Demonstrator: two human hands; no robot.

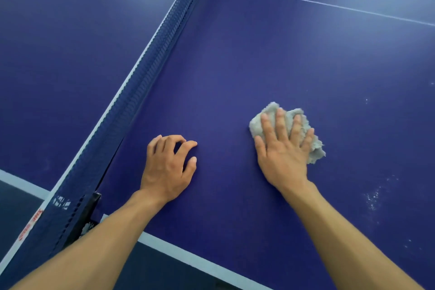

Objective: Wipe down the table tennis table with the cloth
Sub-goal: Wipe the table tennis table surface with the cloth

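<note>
You had one net [150, 66] crossing the blue worktop [235, 66] at the left; beside it your left hand [167, 167] rested on its fingertips, loosely arched, holding nothing; further right your right hand [282, 146] lay flat, fingers straight, pressing the one grey cloth [316, 149] onto the worktop, the cloth bunched beneath palm and fingers; pale specks [372, 198] dotted the far right.

Blue table tennis table [235, 66], net [150, 73] across it
A crumpled grey cloth [316, 149] lies on it under the flat right hand [282, 150]; the left hand [164, 167] touches the surface with its fingertips, nearer the net; white specks [373, 198] dot the right side
</note>
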